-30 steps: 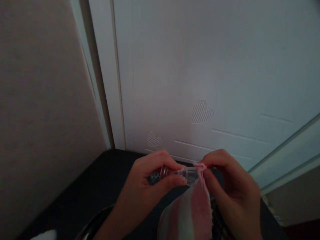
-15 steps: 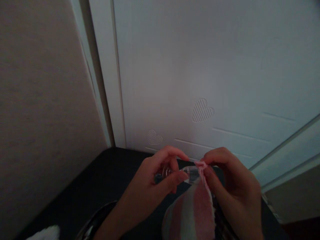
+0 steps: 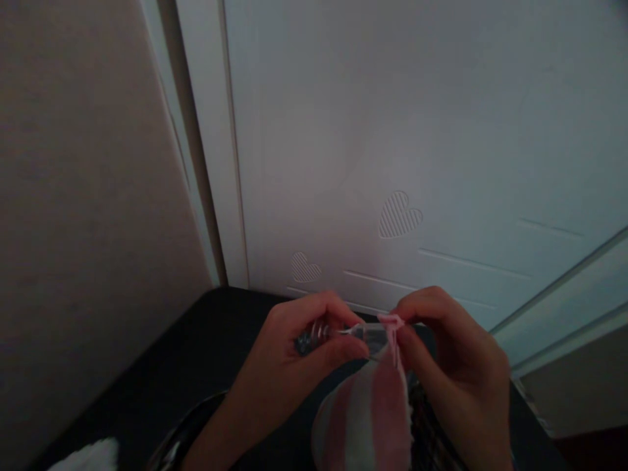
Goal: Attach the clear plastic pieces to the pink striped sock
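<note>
My left hand (image 3: 314,347) is closed around a small clear glass-like object (image 3: 375,335) lying sideways, its ringed end (image 3: 314,335) showing between thumb and fingers. What kind of object it is, I cannot make out. Against its right end bunches a pink-and-white striped cloth (image 3: 360,418), which hangs down below. My right hand (image 3: 451,366) pinches the cloth's upper corner between thumb and forefinger. Whether the cloth goes inside the clear object's rim or only touches it is too dark to tell.
A dark surface (image 3: 181,353) lies beneath my hands. Ahead stands a white door-like panel (image 3: 318,131) with engraved hearts, and a wall (image 3: 88,196) rises on the left. Dark rounded shiny shapes (image 3: 196,418) and something white (image 3: 91,456) sit at the lower edge.
My left fingers have closed more tightly around the clear object, and the forefinger has come down onto it. The hanging cloth has shifted slightly left; my right hand keeps its pinch.
</note>
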Motion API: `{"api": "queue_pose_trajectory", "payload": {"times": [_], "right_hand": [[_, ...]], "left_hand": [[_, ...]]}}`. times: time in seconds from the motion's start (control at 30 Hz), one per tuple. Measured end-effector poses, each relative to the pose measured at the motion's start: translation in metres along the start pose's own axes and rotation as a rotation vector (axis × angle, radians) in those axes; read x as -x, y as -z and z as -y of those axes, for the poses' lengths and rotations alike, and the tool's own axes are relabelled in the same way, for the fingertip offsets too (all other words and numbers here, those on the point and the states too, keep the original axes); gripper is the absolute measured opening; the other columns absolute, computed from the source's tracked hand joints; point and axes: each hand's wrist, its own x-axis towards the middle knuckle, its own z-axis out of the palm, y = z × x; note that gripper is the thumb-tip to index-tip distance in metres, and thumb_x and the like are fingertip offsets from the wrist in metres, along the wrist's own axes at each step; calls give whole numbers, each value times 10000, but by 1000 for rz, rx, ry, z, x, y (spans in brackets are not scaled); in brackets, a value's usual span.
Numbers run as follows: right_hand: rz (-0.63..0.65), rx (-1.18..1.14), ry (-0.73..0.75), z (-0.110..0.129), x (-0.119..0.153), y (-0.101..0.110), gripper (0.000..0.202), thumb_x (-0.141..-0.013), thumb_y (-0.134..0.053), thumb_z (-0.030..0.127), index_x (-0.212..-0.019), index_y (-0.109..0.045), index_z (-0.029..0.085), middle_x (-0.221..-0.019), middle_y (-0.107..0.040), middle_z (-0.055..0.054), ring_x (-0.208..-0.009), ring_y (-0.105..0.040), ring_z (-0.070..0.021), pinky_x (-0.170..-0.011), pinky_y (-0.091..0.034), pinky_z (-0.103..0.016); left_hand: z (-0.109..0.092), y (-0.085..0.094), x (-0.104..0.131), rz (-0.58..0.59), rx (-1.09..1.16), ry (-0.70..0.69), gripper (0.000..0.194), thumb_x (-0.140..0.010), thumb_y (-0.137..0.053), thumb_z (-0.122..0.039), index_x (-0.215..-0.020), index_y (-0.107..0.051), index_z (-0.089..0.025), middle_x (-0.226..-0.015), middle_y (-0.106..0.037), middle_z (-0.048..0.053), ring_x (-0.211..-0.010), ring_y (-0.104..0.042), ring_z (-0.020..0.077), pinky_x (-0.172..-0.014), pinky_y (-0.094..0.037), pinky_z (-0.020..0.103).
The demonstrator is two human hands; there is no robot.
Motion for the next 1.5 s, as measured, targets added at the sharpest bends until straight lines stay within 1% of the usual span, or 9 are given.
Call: {"api": "queue_pose_trajectory", "payload": {"times": [0.2,0.4,0.47,0.6,0.8,0.93,1.17,1.4,1.5], "right_hand": [[-12,-18,29,2,1,1,175,-850,-555,68,-898,-605,229,-824,-572,13,-771,-546,-129,-641,-415,-285],[25,-22,42,1,0,1,172,-847,-557,71,-899,-596,230,-822,-569,17,-778,-544,-127,-653,-418,-279],[23,-3,21,1,1,2,165,-851,-553,80,-896,-594,234,-818,-567,19,-772,-543,-125,-646,-416,-274],[-3,25,-1,0,2,4,144,-856,-556,97,-875,-594,234,-810,-561,21,-759,-539,-125,-635,-411,-270],[14,18,4,-1,1,3,142,-855,-556,98,-875,-594,233,-806,-561,21,-747,-534,-124,-618,-408,-269],[22,1,16,0,1,2,155,-849,-560,85,-881,-596,233,-806,-568,19,-757,-539,-127,-629,-416,-276],[-15,-40,66,3,1,0,195,-828,-571,46,-890,-618,224,-812,-582,11,-773,-550,-135,-645,-417,-291],[18,-74,89,2,2,0,204,-829,-563,44,-914,-620,221,-825,-584,2,-783,-550,-144,-653,-421,-297],[1,-65,61,2,4,1,187,-838,-559,60,-910,-614,224,-826,-573,7,-778,-542,-137,-647,-415,-292]], "left_hand": [[-3,0,-4,53,59,45,109,-813,-629,-238,-727,-641,-173,-577,-547,-47,-539,-477,82,-499,-326,204],[-1,-1,-4,110,101,100,193,-840,-596,-346,-772,-630,-169,-565,-509,-46,-508,-462,83,-476,-314,207],[1,-3,-3,81,108,88,160,-821,-629,-351,-867,-623,-198,-604,-491,-56,-532,-451,82,-490,-322,202],[1,-5,-1,-10,107,54,387,-685,-778,-293,-1004,-557,-288,-647,-444,-85,-561,-414,76,-507,-328,180],[1,-3,0,11,15,24,204,-722,-744,-235,-881,-615,-242,-696,-532,-50,-597,-463,95,-516,-334,197],[1,-2,-1,-2,32,23,101,-754,-700,-266,-784,-635,-195,-639,-520,-42,-577,-448,98,-514,-319,210],[0,-2,-2,59,72,80,160,-784,-652,-300,-705,-603,-170,-599,-501,-41,-546,-419,92,-492,-291,217],[1,-3,-5,104,112,103,187,-813,-617,-379,-786,-613,-194,-599,-440,-53,-541,-386,90,-473,-271,201],[3,-4,-1,80,117,89,250,-754,-696,-373,-933,-601,-225,-637,-447,-58,-562,-407,94,-498,-308,198]]}}
